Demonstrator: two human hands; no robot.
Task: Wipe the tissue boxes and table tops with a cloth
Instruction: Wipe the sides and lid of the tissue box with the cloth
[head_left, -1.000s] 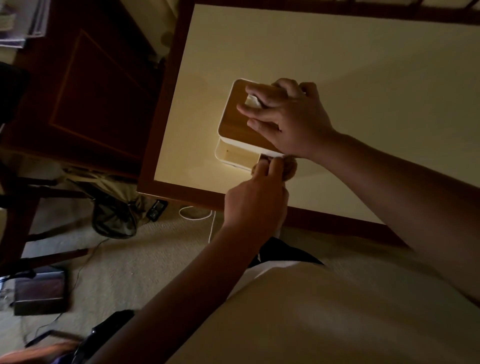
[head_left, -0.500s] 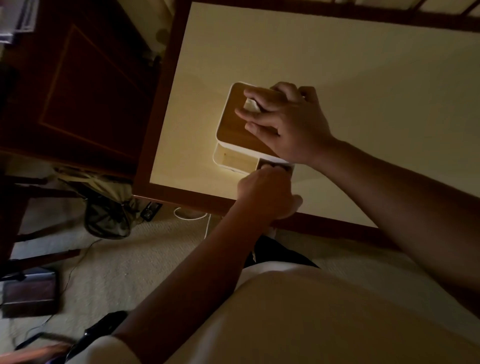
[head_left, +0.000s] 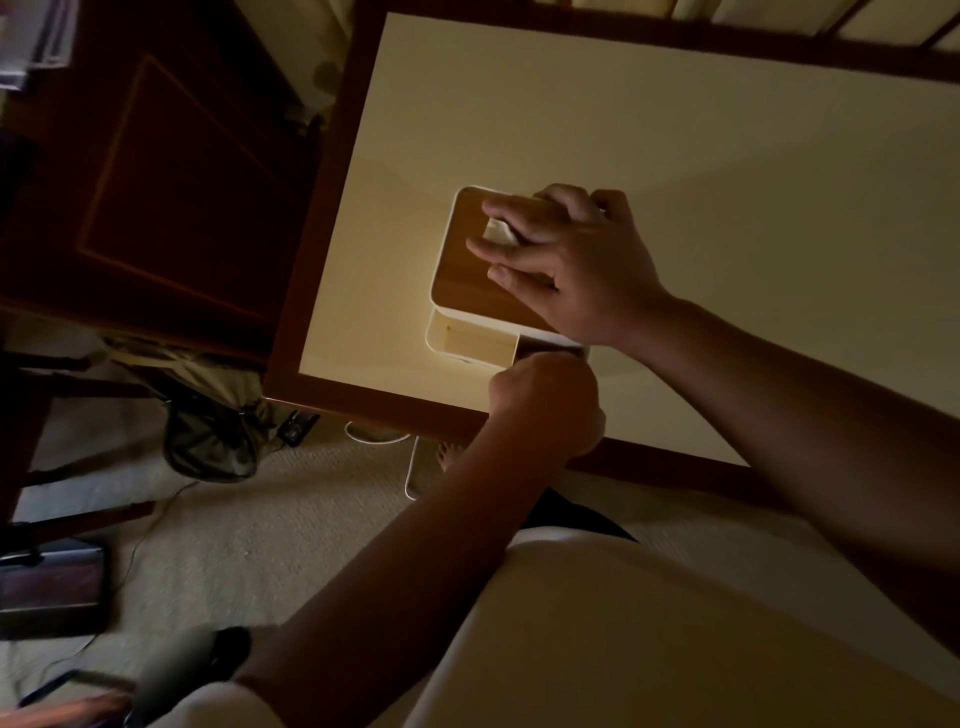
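While the left hand (head_left: 545, 405), curled into a fist seemingly round a dark cloth (head_left: 551, 345), meets the near side of the tissue box (head_left: 467, 340), short light strokes suit best; beyond it the right hand (head_left: 571, 265), fingers straight, presses the wooden lid (head_left: 465, 275), pinning the box to the table (head_left: 727, 156)

**Pale shirt, bare arms**

The person wears a pale, cream-looking shirt (head_left: 649, 623) with a short sleeve (head_left: 218, 706). The left hand (head_left: 545, 410), right hand (head_left: 571, 265) and forearms are bare. Dark legwear (head_left: 566, 514), perhaps shorts, shows below.
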